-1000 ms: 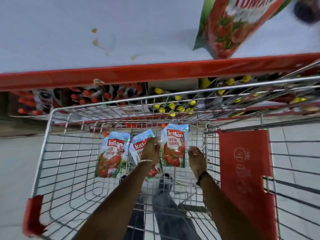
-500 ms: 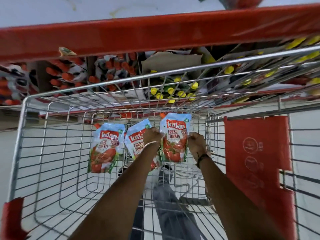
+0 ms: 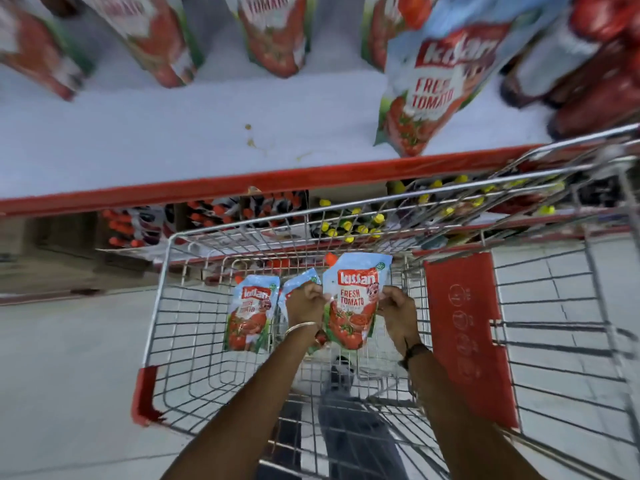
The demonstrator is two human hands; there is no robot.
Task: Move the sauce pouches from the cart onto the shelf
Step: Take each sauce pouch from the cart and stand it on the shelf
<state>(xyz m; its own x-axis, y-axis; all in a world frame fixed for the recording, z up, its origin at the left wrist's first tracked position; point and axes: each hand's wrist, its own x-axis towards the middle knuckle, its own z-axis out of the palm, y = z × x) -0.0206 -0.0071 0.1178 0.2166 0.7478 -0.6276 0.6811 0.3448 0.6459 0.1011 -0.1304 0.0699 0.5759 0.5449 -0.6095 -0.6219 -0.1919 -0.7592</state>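
Note:
Inside the wire cart point(image 3: 162, 278) I hold one tomato sauce pouch point(image 3: 353, 306) upright. My left hand point(image 3: 306, 303) pinches its left edge and my right hand point(image 3: 396, 310) grips its right edge. A second pouch point(image 3: 294, 285) is mostly hidden behind my left hand. A third pouch point(image 3: 249, 317) leans at the cart's far end, to the left. On the white shelf point(image 3: 173, 147) above, one pouch point(image 3: 433, 88) stands near the front edge at the right, with several more pouches point(image 3: 273, 32) in a row behind.
The shelf has a red front lip point(image 3: 242, 181). Lower shelves hold red-capped bottles point(image 3: 128, 223) and yellow-capped bottles point(image 3: 349, 223). The cart's red child-seat flap point(image 3: 464, 327) is on the right, a red corner bumper point(image 3: 143, 393) on the left. Dark red packs point(image 3: 595, 74) stand at the shelf's far right.
Both hands have closed on the right-hand pouch and lifted it a little. The view has tilted up, so the shelf top and its pouches now show.

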